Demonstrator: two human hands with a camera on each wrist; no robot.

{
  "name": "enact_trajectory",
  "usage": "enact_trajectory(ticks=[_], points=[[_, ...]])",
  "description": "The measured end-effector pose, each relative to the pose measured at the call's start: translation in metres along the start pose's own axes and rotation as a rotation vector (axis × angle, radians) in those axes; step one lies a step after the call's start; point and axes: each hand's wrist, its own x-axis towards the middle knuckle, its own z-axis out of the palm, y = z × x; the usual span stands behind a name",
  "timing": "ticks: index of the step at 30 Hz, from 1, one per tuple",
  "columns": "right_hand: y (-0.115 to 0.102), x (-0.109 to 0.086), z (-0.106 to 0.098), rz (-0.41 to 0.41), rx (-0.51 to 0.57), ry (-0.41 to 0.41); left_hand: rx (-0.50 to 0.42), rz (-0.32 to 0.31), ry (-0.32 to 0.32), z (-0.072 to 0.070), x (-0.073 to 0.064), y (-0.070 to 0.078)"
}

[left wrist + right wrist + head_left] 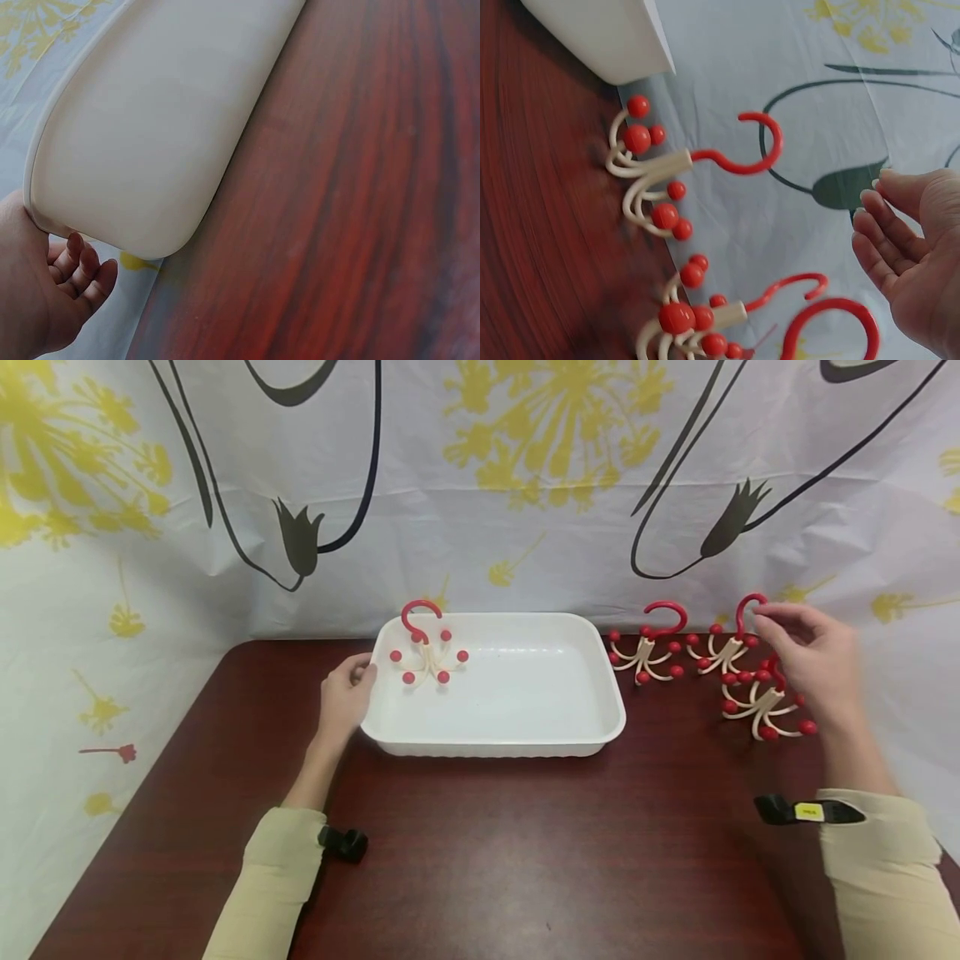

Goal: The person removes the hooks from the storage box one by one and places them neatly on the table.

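Note:
My left hand (348, 693) grips the left rim of a white tray (510, 710), thumb over the edge and fingers curled at its outside in the left wrist view. Inside the tray's left part stands a multi-arm hanger (427, 660) with a red hook and cream arms tipped with red balls. My right hand (817, 652), fingers relaxed and holding nothing, is by the hangers at the right. Nearest it are a back hanger (726, 653) and a front hanger (767, 703), its hook partly hidden. In the right wrist view a gap separates the hand from the hooks.
Another such hanger (645, 652) stands beside the tray's right wall. Everything is on a dark red wooden table (480, 852). A white cloth (510, 527) with yellow and grey flower prints hangs right behind the table's back edge.

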Motion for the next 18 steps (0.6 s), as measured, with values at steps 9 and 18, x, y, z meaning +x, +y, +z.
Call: enact_trajectory(ticks=[9, 18], points=[[-0.005, 0.004, 0.032, -0.049, 0.001, -0.072, -0.002, -0.002, -0.006, -0.001, -0.001, 0.002], [-0.024, 0.003, 0.067, -0.052, -0.003, -0.145, -0.001, 0.006, -0.006, 0.000, 0.000, -0.001]])
